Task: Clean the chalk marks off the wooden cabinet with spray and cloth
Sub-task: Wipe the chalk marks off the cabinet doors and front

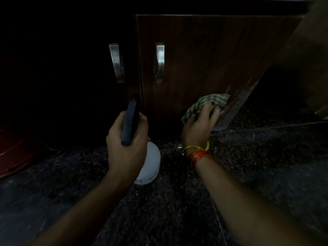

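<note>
The dark speckled floor (177, 219) spreads wide below me, with open room under both my forearms. Ahead stands the wooden cabinet (204, 55), its right door lit and the left door lost in shadow, each with a curved metal handle (160, 63) near the centre seam. Pale chalk marks (236, 102) streak the right door's lower right edge. My right hand (199, 125) presses the checked cloth (204, 105) flat against the door just beside those marks. My left hand (126, 144) grips the white spray bottle (149, 164) by its black head, nozzle near the seam. Threads (197, 154) circle my right wrist.
</note>
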`<action>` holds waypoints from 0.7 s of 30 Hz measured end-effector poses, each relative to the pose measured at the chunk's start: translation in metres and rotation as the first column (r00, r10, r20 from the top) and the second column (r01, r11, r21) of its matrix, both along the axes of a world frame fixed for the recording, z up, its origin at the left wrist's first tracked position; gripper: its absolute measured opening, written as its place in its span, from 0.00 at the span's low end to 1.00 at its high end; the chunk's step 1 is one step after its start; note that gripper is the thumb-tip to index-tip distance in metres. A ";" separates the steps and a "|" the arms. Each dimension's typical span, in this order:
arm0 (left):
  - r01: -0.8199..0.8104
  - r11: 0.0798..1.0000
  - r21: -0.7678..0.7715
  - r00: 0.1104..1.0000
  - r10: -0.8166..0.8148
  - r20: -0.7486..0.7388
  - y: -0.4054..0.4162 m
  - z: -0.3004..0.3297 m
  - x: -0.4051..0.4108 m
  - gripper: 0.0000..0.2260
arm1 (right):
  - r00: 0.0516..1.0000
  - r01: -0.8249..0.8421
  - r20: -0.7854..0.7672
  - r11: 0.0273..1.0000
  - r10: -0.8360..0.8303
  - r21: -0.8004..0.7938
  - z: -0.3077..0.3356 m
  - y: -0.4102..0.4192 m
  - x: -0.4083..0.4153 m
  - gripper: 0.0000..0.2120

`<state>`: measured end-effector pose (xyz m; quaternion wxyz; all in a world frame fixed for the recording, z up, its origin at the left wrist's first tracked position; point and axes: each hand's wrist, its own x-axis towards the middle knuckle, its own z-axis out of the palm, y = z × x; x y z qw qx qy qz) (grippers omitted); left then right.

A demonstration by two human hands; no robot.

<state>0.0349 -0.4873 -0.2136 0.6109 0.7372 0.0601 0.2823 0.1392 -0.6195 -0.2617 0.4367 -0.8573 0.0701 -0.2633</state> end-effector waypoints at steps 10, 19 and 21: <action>0.048 0.999 0.011 0.998 -0.049 0.038 -0.016 0.006 0.007 0.08 | 0.981 -0.002 0.191 0.981 0.040 -0.194 0.025 -0.004 0.005 0.24; 0.039 0.999 0.007 0.999 -0.039 0.003 -0.023 0.006 0.013 0.07 | 0.998 -0.024 -0.051 0.999 0.023 -0.026 0.018 -0.008 0.000 0.27; 0.022 1.000 -0.005 1.000 -0.023 -0.016 -0.026 0.011 0.009 0.07 | 0.996 0.040 0.082 0.999 -0.037 -0.036 0.036 -0.006 0.005 0.26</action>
